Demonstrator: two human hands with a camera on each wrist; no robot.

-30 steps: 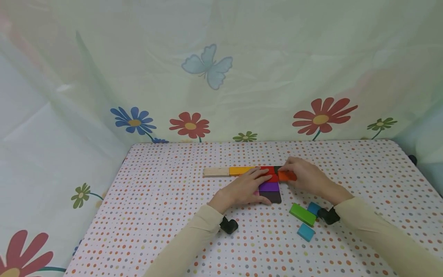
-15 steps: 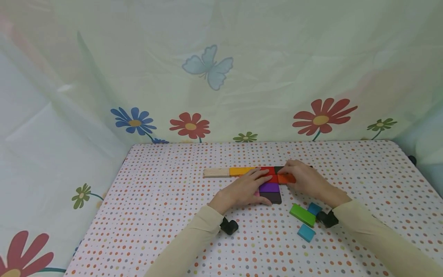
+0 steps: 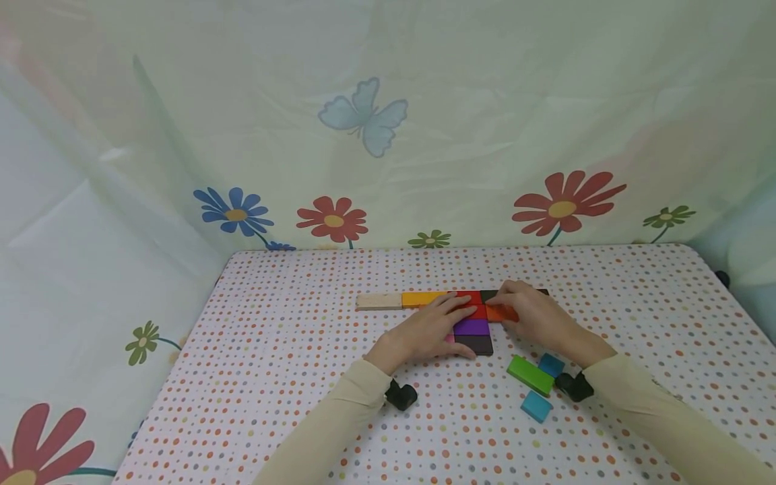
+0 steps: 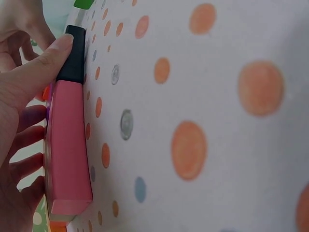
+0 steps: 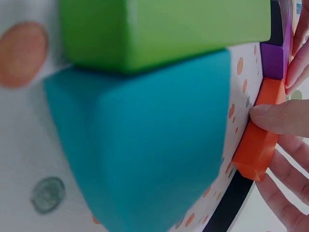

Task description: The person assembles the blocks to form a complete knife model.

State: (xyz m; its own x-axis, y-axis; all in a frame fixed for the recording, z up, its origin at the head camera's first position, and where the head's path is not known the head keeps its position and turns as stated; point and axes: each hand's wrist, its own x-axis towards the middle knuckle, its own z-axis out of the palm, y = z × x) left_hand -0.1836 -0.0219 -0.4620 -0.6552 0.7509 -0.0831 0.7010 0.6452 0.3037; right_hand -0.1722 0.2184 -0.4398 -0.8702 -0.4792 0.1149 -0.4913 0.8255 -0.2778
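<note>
My left hand (image 3: 418, 330) lies across a flat layout of coloured wooden blocks, fingers spread over the red blocks (image 3: 475, 311). In the left wrist view its thumb presses a black block (image 4: 73, 55) beside a pink block (image 4: 70, 145). A purple block (image 3: 471, 327) shows between the red and black ones. With thumb and fingers on opposite sides, my right hand (image 3: 533, 313) pinches an orange block (image 3: 502, 313) against the layout's right side. The right wrist view shows the orange block (image 5: 260, 130) meeting the purple block (image 5: 273, 60). The right hand hides part of the dark top row.
A plain wood block (image 3: 378, 302) and a yellow block (image 3: 421, 300) extend the top row leftward. Nearer me lie a loose green block (image 3: 530, 375), a dark blue block (image 3: 551, 364) and a light blue block (image 3: 536, 406). Dotted cloth (image 3: 273, 377) covers the table.
The right hand has shifted slightly down, bringing the orange block against the red one. The dark top row's right end has come into sight. My left hand stays put.
</note>
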